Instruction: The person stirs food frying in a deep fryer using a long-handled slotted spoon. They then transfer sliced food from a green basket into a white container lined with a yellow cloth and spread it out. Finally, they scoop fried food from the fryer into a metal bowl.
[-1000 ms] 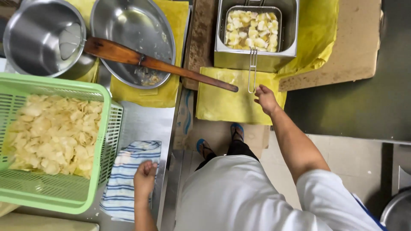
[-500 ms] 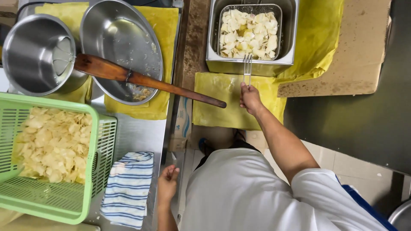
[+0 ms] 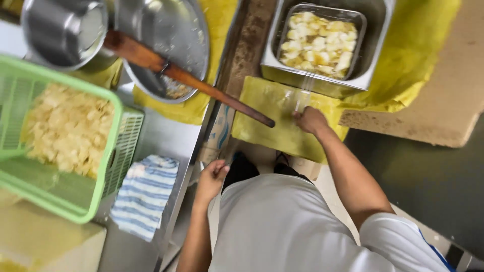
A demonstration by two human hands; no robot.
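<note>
Steel counter (image 3: 151,141), dark floor (image 3: 428,186)

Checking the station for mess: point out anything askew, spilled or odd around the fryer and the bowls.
The long wooden paddle lies slantwise, blade in the wide steel bowl, handle end jutting past the counter edge toward the right hand at the fry basket's wire handle. The striped cloth lies crumpled. No spill is visible.

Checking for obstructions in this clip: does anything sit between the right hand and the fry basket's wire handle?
Nothing visible does. The right hand already grips the wire handle of the fry basket. The wooden paddle ends just beside the hand, clear of the handle.
</note>
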